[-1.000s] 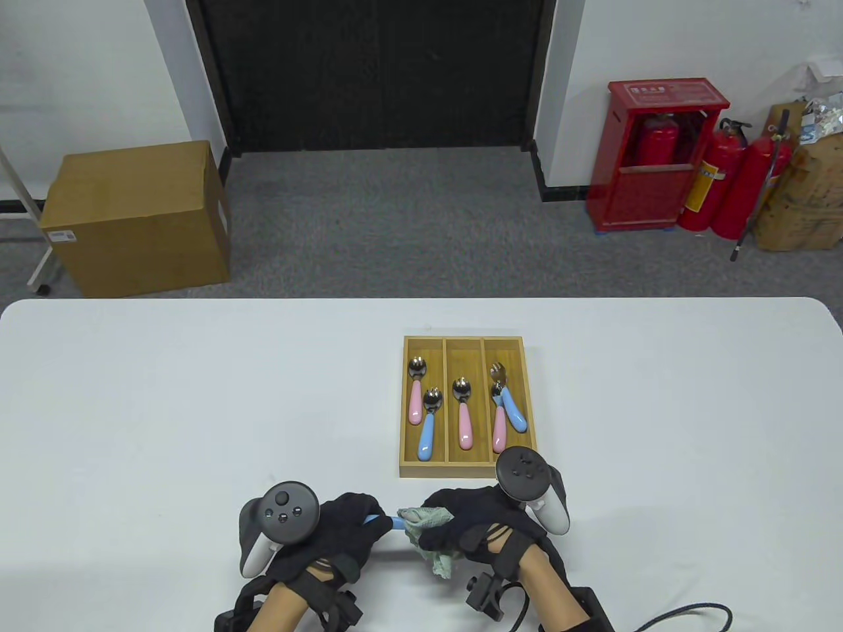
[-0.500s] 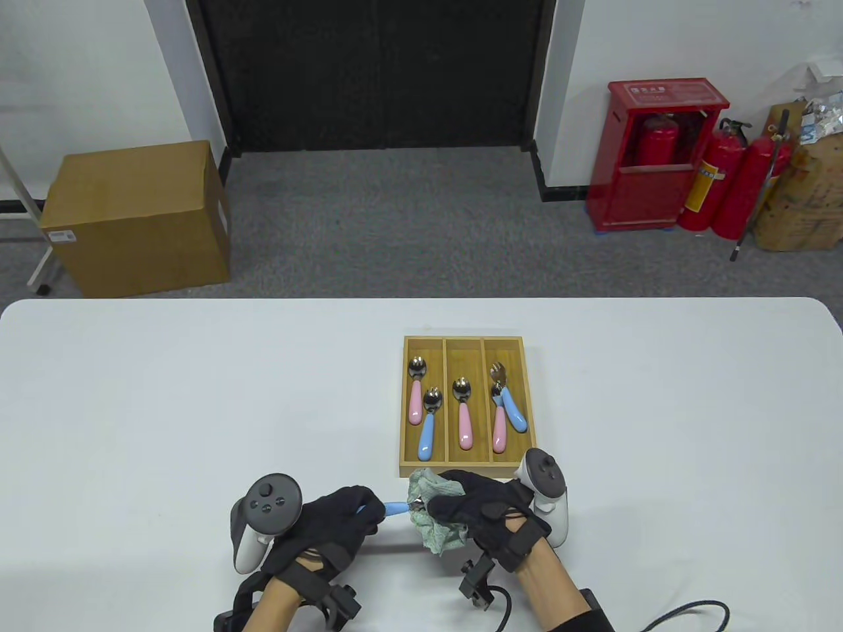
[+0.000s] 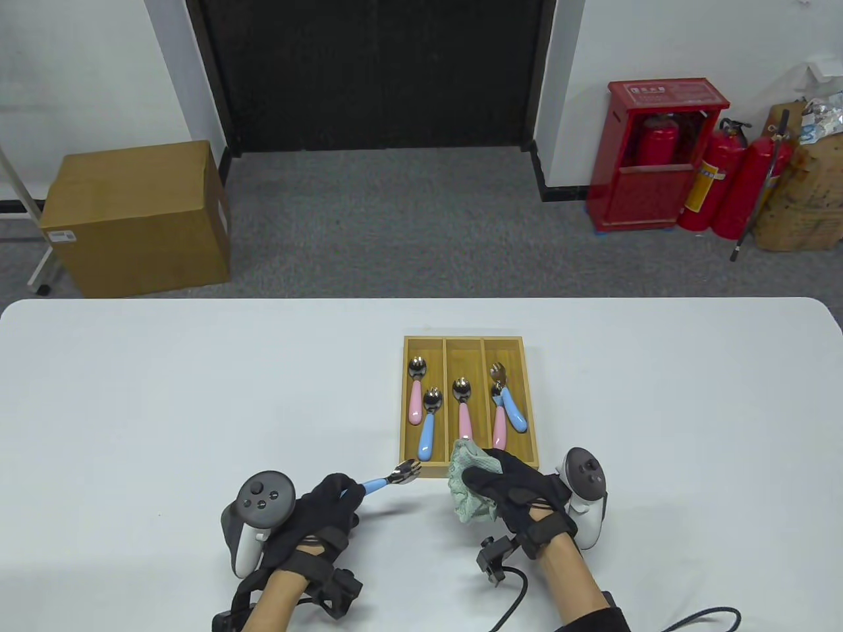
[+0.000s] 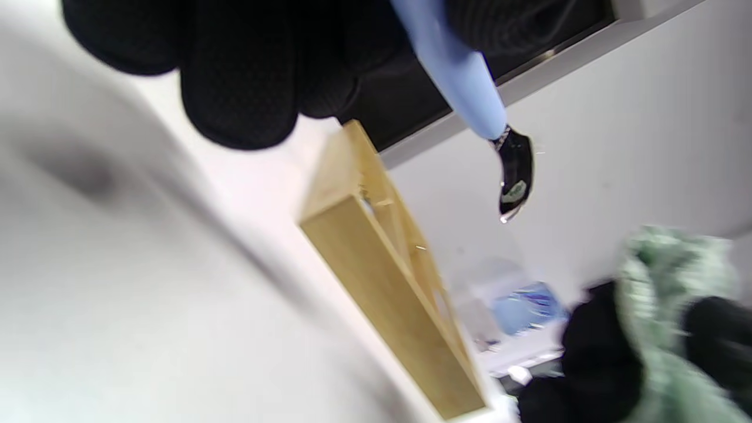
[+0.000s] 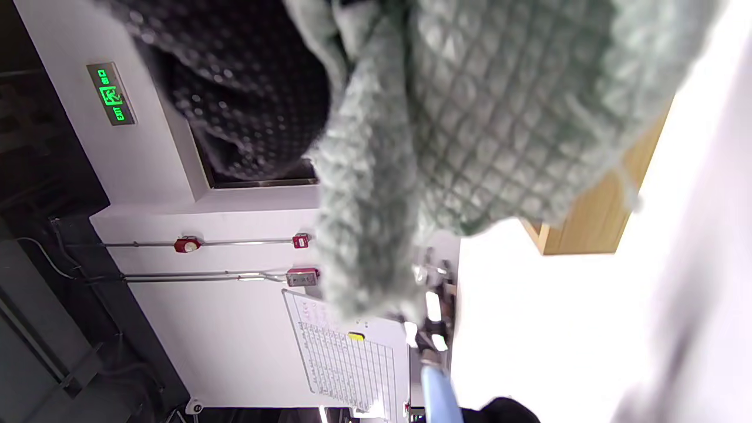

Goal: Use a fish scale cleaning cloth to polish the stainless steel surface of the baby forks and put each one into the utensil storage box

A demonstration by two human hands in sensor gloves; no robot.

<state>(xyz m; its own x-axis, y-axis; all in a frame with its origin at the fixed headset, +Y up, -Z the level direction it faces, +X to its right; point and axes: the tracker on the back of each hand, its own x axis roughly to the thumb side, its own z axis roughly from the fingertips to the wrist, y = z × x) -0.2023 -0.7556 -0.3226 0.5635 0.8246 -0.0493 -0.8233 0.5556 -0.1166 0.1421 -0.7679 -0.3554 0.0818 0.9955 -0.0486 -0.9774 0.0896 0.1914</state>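
My left hand grips the blue handle of a baby fork, whose steel head points right and away, just short of the wooden utensil box. In the left wrist view the fork hangs above the box. My right hand holds the bunched green cleaning cloth at the box's near edge, apart from the fork. The cloth fills the right wrist view. The box holds several pink and blue baby utensils in its three compartments.
The white table stretches bare to left and right of the box. On the floor beyond it stand a cardboard carton at the left and a red extinguisher cabinet with extinguishers at the right.
The cloth has come off the fork head, which is now bare. My right hand moved right and away with the cloth; my left hand swung the fork toward the box.
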